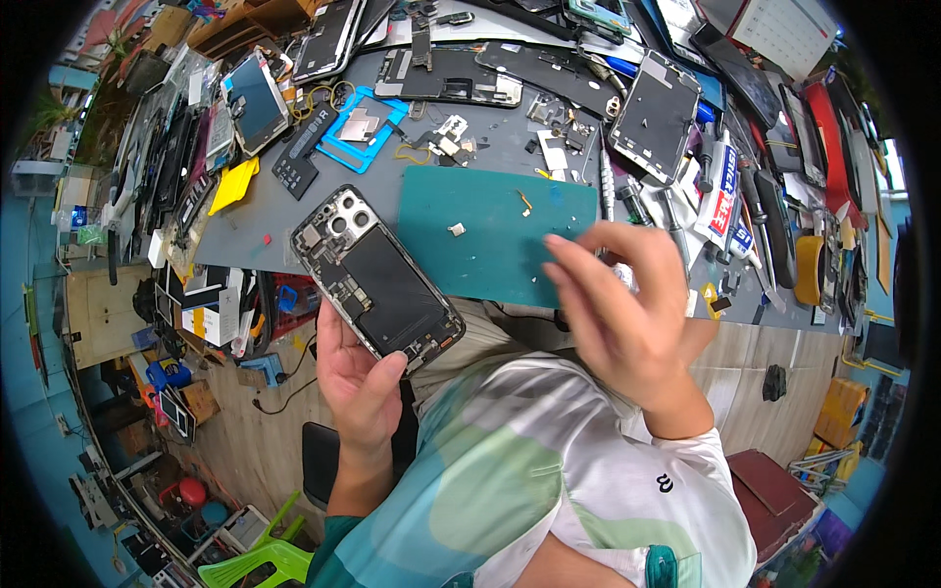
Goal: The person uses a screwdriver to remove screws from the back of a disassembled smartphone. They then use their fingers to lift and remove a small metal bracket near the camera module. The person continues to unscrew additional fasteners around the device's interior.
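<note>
My left hand is closed around the lower end of an opened smartphone, its thumb on the bottom corner. The phone is tilted above the bench's front edge, with its camera rings, black battery and inner boards exposed. Over the right side of a green work mat hovers my right hand, fingers partly bent and apart, with nothing visible between them. On the mat lie a small metal piece, a thin orange flex cable and a few tiny bits.
Grey bench carries loose phone parts, a blue frame, phone housings and a dark screen panel. Right of the mat are screwdrivers and a white glue tube. A green chair stands below left.
</note>
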{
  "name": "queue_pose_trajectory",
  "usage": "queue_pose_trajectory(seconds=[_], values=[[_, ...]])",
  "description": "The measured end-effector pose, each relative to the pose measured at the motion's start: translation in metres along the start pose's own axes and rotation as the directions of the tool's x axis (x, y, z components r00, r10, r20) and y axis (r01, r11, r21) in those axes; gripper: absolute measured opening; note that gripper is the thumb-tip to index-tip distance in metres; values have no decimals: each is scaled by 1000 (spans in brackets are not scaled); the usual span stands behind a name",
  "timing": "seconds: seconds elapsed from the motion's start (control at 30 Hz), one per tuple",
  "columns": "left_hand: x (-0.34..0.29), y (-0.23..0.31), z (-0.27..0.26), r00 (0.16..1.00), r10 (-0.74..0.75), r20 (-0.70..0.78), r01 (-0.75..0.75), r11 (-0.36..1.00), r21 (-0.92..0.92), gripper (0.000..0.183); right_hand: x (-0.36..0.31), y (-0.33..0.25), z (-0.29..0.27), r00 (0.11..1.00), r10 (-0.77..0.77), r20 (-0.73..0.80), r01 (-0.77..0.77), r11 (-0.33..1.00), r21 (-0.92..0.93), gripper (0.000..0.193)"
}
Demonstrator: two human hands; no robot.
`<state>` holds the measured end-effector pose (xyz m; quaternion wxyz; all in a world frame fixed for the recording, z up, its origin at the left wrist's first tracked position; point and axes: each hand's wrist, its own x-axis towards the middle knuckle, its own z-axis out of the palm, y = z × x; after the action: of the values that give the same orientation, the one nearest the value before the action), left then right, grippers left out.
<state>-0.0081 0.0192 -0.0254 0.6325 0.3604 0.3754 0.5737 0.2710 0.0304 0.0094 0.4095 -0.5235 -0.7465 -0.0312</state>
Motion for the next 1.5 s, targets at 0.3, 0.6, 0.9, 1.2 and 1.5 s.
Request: queue_pose_trajectory(seconds=[0.3, 0.6, 0.9, 1.2, 1.5], values=[[-2, -4, -2, 1000, 7, 10, -8, 993, 119, 97, 37, -20, 53, 987, 30, 157, -21, 998, -55, 24], [7, 2, -3, 998, -28, 53, 22, 992, 122, 100, 41, -22, 43, 973, 13, 232, -19, 1000, 21, 24], [12, 2, 41, 969, -175, 175, 164, 983, 77, 96, -9, -8, -20, 975, 223, 22, -222, 975, -22, 23], [13, 4, 49, 975, -190, 113, 160, 959, 235, 94, -18, -13, -16, 958, 278, 68, -281, 958, 52, 22], [15, 9, 46, 964, -237, 117, 203, 948, 246, 96, -15, -6, -3, 964, 263, 32, -264, 963, 51, 24]])
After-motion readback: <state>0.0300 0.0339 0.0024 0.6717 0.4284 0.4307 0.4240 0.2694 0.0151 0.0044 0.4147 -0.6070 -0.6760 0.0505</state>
